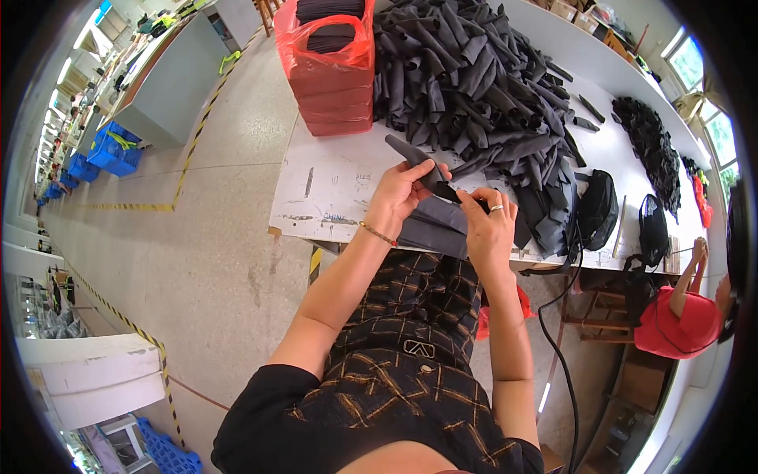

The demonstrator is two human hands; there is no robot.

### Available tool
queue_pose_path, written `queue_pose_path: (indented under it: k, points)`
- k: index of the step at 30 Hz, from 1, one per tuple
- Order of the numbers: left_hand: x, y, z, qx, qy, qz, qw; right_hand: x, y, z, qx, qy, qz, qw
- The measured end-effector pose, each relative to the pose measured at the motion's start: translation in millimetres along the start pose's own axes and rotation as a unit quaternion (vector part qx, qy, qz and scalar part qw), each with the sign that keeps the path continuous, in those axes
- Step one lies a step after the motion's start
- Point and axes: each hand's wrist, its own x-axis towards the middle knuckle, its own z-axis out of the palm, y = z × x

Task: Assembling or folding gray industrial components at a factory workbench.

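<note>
My left hand (399, 193) grips a narrow dark grey fabric piece (410, 152) that sticks up and to the left from its fingers. My right hand (489, 225), a ring on one finger, pinches the same piece at its lower end, where a small black tool or clip (452, 192) shows between the two hands. Both hands hover over a stack of flat grey fabric pieces (430, 229) at the near edge of the white table (332, 182). A bracelet sits on my left wrist.
A big heap of dark grey fabric strips (474, 71) covers the table's middle. A red plastic bag (328, 63) with stacked dark pieces stands at left. Black bags (598, 207) lie at right. A person in red (683, 316) sits at right. Blue crates (114, 150) stand on the floor.
</note>
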Motion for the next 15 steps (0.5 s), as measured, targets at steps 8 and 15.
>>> queue_pose_path:
  k: [8, 15]
  points:
    - [-7, 2, 3, -0.048, -0.022, -0.02, 0.998, 6, 4, -3, -0.085, 0.025, -0.053, 0.995]
    - [-35, -18, 41, -0.018, 0.036, 0.16, 0.986, 6, -15, 6, -0.105, 0.062, -0.041, 0.992]
